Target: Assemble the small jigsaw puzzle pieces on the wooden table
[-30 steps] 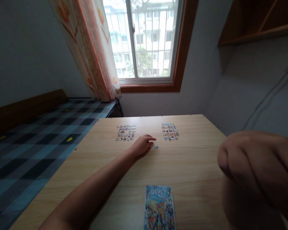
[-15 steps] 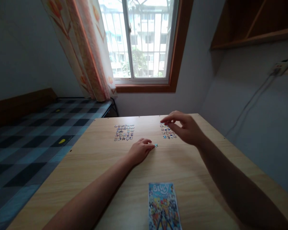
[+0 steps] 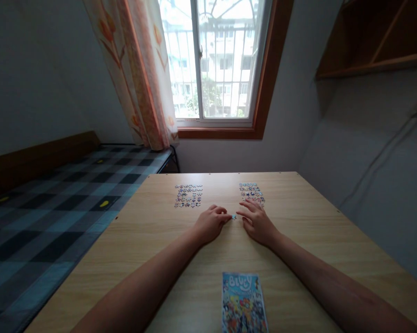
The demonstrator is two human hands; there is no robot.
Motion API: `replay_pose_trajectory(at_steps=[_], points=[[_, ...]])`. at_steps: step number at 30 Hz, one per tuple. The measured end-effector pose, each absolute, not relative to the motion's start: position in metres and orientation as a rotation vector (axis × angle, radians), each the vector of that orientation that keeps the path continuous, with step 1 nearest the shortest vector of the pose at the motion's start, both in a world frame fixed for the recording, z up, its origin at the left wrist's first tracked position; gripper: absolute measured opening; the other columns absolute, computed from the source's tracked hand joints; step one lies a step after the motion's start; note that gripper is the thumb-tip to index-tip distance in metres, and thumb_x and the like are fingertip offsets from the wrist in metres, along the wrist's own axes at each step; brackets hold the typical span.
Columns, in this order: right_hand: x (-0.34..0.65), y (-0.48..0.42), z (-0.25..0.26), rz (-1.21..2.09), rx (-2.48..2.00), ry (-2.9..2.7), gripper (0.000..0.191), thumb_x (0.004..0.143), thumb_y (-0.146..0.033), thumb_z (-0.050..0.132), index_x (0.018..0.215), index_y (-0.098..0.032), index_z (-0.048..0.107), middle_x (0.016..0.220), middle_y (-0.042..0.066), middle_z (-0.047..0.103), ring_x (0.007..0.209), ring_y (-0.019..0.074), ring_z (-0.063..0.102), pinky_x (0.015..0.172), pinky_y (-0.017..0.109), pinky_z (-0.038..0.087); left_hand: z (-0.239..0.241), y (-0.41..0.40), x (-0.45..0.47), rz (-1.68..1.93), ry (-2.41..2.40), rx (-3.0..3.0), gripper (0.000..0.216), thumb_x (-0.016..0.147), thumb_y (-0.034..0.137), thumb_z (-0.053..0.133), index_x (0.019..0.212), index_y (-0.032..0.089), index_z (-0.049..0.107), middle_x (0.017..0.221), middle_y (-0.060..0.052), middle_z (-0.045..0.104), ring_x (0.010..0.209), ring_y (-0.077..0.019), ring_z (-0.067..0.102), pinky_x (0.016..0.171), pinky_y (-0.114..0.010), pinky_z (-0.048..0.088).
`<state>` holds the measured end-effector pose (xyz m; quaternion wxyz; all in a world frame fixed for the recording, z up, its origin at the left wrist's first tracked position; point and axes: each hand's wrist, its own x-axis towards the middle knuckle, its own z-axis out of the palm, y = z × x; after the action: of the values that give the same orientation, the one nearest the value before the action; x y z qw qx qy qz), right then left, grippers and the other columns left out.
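A small light-blue jigsaw puzzle piece [image 3: 234, 216] lies on the wooden table [image 3: 180, 291]. My left hand [image 3: 213, 223] has its thumb and index finger together at the piece's left edge. Just right of the piece is my right hand [image 3: 257, 222], fingers apart and nothing visible in them. Behind it, rows of loose puzzle pieces [image 3: 249, 188] are laid out, their near end partly covered by my fingers. Another group of puzzle pieces [image 3: 188, 196] sits farther left, arranged around a small gap.
A colourful "Bluey" picture sheet or box [image 3: 245, 303] lies near me on the table. To the left stands a bed with a checked cover [image 3: 73, 199]. Beyond the table are a curtain [image 3: 139, 74] and a window [image 3: 225, 69]; a wooden shelf [image 3: 375, 64] hangs at right.
My right hand has come down from the right-hand puzzle pieces toward the light-blue piece, and its fingers have spread. My left hand stays at that piece. The view has shifted slightly.
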<state>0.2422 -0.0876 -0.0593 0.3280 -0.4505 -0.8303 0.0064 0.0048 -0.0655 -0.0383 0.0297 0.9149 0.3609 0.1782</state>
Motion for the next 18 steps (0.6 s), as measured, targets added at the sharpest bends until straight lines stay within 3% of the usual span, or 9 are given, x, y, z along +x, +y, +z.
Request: replay_pose_trajectory(at_steps=[7, 18], points=[[0.2401, -0.0873, -0.0552, 0.057, -1.243, -2.186, 0.027, 0.088, -0.018, 0.057, 0.104, -0.024, 0.077, 0.138, 0.011, 0.06, 0.139, 0.0351, 0.04, 0.113, 0.064, 0.029, -0.0335, -0.0674, 0.0054, 0.518, 1.103, 2.833, 0.035, 0.099, 0.025, 0.045, 0.12, 0.033, 0.072, 0.111, -0.006, 0.068, 0.102, -0.0223, 0.055, 0.089, -0.035, 0.05], [0.2413, -0.0855, -0.0546, 0.038, -1.308, -2.187, 0.032, 0.084, -0.014, 0.057, 0.104, -0.027, 0.078, 0.143, 0.009, 0.056, 0.144, 0.0353, 0.034, 0.115, 0.067, 0.021, -0.0318, -0.067, 0.0046, 0.491, 1.084, 2.846, 0.036, 0.1, 0.024, 0.041, 0.125, 0.027, 0.067, 0.116, -0.007, 0.067, 0.106, -0.0223, 0.054, 0.093, -0.036, 0.049]])
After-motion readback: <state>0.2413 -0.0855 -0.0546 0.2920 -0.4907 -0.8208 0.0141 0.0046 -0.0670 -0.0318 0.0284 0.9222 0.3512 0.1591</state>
